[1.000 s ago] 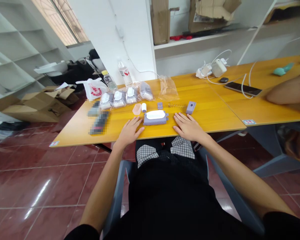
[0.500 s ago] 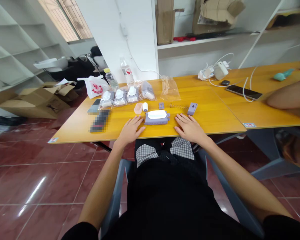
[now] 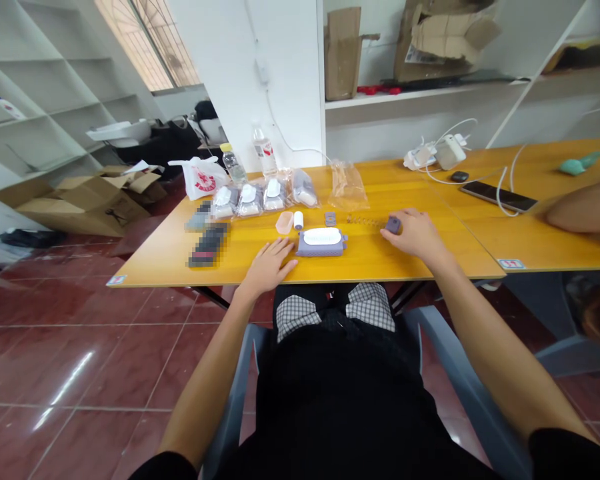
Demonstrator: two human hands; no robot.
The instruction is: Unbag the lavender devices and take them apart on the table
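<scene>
My right hand (image 3: 418, 235) is closed round a small purple plastic block with a dark hole (image 3: 393, 225), at the right end of a row of parts. Flat on the table lies my left hand (image 3: 270, 265), fingers stretched out, just left of a purple case with a white oval top (image 3: 322, 241); it holds nothing. Behind the case are a clear pinkish cup (image 3: 284, 223), a white cylinder (image 3: 299, 221) and a small flat purple piece (image 3: 330, 219). A thin coil spring (image 3: 363, 221) stretches between that piece and my right hand.
Several bagged purple-and-white units (image 3: 249, 200) stand along the back, near two bottles (image 3: 265, 152) and a white plastic bag (image 3: 203, 177). A clear plastic bag (image 3: 348, 185) lies behind the spring. To the right are a phone (image 3: 499, 196), chargers (image 3: 450, 152) and another person's arm (image 3: 583, 205).
My right hand has moved right and slightly up from lying flat beside the case and has taken hold of the purple block. My left hand stays flat. The whole view has shifted slightly.
</scene>
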